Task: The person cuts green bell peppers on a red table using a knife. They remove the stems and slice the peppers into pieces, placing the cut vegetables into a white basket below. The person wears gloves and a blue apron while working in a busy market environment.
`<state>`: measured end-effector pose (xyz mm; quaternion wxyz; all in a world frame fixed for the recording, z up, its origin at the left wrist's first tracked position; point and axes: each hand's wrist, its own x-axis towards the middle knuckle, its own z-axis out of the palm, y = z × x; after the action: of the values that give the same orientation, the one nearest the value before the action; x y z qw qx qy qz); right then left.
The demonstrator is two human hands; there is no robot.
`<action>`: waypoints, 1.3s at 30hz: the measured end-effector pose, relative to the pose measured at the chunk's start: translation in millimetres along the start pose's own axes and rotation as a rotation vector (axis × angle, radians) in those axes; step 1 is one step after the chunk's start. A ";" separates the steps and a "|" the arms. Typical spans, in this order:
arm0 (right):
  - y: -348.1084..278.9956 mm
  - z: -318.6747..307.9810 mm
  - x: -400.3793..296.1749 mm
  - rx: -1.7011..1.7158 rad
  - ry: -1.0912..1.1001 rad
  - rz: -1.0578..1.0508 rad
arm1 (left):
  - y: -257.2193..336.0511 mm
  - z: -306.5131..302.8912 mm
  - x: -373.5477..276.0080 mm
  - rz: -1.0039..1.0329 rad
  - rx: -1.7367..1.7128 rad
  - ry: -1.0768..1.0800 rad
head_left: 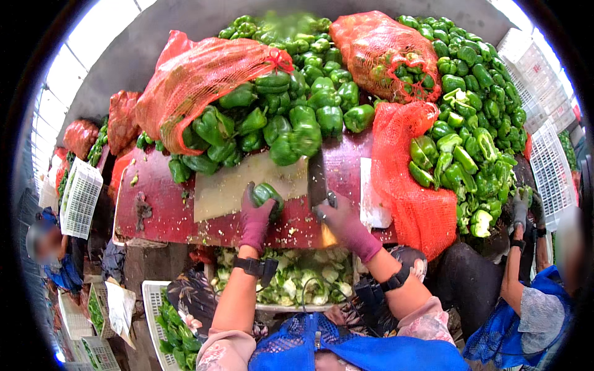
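Observation:
My left hand, in a purple and dark work glove, grips a whole green bell pepper over the lower edge of the tan cutting board. My right hand, gloved alike, holds a broad-bladed knife by its light handle, the blade pointing away from me at the board's right edge. Beyond the board, green bell peppers spill from a red mesh sack. Pale pepper scraps fill a container below the table's near edge.
A red mesh sack lies on the red table at right, beside heaped cut peppers. Another full sack stands behind. A white crate of green pieces is at lower left. A co-worker's gloved hands are at far right.

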<state>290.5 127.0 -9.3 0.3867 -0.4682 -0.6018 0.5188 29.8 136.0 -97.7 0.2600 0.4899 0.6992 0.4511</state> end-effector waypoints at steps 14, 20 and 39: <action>-28.3 10.4 -58.6 -0.464 -0.029 -0.148 | 10.8 -48.4 -45.0 -0.062 0.342 0.064; -36.9 61.2 -79.8 -0.374 -0.104 -0.263 | -23.3 -46.8 -39.5 0.004 0.284 0.174; -26.5 117.0 -38.1 -0.651 -0.183 -0.197 | 2.6 -59.1 -71.8 -0.038 0.159 0.160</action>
<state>185.0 58.9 -1.4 0.2099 -0.4580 -0.8101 0.2998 11.0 48.0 -73.9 0.1725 0.4581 0.7605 0.4267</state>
